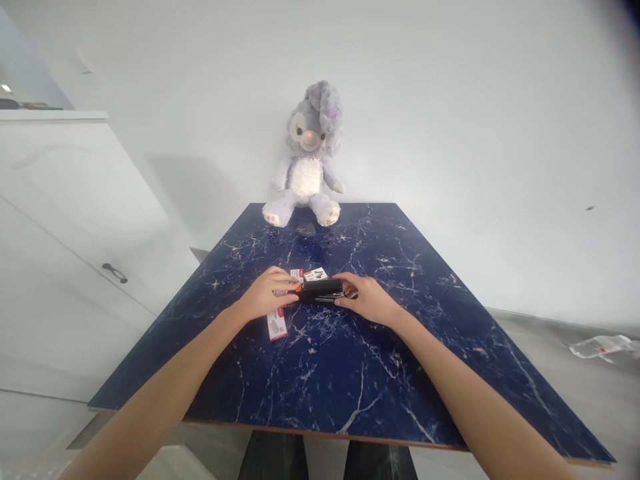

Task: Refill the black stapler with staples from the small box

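Observation:
A black stapler (321, 289) with an orange patch at its left end lies crosswise between my hands, over the middle of the table. My left hand (270, 293) pinches the left end between thumb and fingers. At the other end, the thumb and fingers of my right hand (369, 299) close on the stapler's right tip. Just behind it sits a small white box (315, 274) with a black picture and a red mark. Beside that, a red-and-white box (297, 274) is partly covered. Below my left hand lies another red-and-white box (277, 325).
The dark blue marble-patterned table (320, 387) has its near edge by my legs. A grey-lilac plush rabbit (306, 160) sits at the far edge against the wall. A white cabinet (65, 233) stands on the left. Clear plastic packaging (603, 347) lies on the floor at right.

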Motion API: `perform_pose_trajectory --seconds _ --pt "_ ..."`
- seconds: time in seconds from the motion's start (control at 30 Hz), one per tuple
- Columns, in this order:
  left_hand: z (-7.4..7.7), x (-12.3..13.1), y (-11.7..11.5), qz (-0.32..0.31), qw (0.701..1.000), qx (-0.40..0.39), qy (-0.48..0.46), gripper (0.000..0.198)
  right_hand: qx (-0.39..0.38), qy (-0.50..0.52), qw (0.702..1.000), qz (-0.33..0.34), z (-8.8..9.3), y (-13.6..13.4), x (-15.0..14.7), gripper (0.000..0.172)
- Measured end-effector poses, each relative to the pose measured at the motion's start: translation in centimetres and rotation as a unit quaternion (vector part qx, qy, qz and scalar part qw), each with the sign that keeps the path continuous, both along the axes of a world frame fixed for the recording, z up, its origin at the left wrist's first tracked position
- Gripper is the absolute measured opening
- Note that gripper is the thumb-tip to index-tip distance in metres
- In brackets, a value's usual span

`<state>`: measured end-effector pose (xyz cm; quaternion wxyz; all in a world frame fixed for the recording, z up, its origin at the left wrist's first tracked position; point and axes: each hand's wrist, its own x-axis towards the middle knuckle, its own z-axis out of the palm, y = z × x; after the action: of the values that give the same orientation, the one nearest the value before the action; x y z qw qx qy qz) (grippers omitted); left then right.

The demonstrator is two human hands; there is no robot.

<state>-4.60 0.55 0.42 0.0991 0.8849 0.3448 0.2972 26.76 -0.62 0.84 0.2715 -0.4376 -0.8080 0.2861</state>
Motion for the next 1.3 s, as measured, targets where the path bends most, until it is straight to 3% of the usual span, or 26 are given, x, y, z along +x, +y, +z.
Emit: perform_pose_trajectory --seconds 0.1,0.17,0.3,0.47,0.57,0.63,0.77,0.87,0.97,1.03,1.13,1.2,1.23,1.3 --pt "0.7 -0.2 -0.3 0.014 1.0 -0.015 0.012 0.028 0.007 -0.037 0.999 0.017 0.8 0.2 1.6 0.047" --pt "1.3 -0.8 -0.4 0.045 0.998 -0.033 0.012 0.028 0.029 -0.072 0.997 0.011 1.4 0.4 2.9 0.037" --pt "2.2 -2.0 -0.3 0.117 0.99 -0.074 0.023 0.036 0.154 -0.111 0.981 -0.045 1.8 0.7 4.3 0.011" --pt "2.4 -1.3 -0.6 0.209 0.962 -0.137 0.109 0.063 0.226 -0.069 0.97 -0.055 1.5 0.4 3.1 0.015" --pt "2.3 -0.8 -0.8 0.252 0.939 -0.181 0.145 0.056 0.251 -0.056 0.965 -0.053 1.4 -0.2 1.9 0.016" --pt "2.4 -0.7 -0.8 0.261 0.94 -0.171 0.139 0.047 0.267 -0.041 0.961 -0.054 1.4 -0.7 1.0 0.016" --pt "2.6 -0.3 -1.4 0.256 0.964 -0.049 0.048 0.055 0.304 0.024 0.952 -0.032 1.0 -2.1 -1.0 0.016" --pt "2.6 0.9 -2.4 0.191 0.98 0.057 -0.001 0.046 0.329 0.055 0.943 0.003 0.9 -3.4 -2.6 0.027" --pt "2.6 2.1 -3.4 0.098 0.989 0.109 -0.012 0.042 0.337 0.055 0.939 0.037 0.9 -4.3 -3.7 0.04" --pt "2.8 2.3 -3.6 0.101 0.989 0.111 -0.017 0.04 0.33 0.052 0.941 0.051 1.0 -4.5 -3.9 0.04" --pt "3.0 1.2 -2.7 0.216 0.973 0.078 -0.029 0.042 0.302 0.054 0.95 0.054 0.9 -4.2 -3.6 0.032" --pt "2.8 0.0 -1.7 0.292 0.955 0.03 -0.033 0.053 0.278 0.051 0.958 0.049 0.7 -4.0 -3.3 0.026" --pt "2.6 -0.6 -1.2 0.304 0.952 -0.001 -0.02 0.057 0.268 0.047 0.961 0.049 0.6 -4.0 -3.3 0.025" --pt "2.4 -1.6 -0.4 0.258 0.962 -0.08 0.027 0.058 0.255 0.039 0.964 0.058 0.3 -4.0 -3.4 0.024"
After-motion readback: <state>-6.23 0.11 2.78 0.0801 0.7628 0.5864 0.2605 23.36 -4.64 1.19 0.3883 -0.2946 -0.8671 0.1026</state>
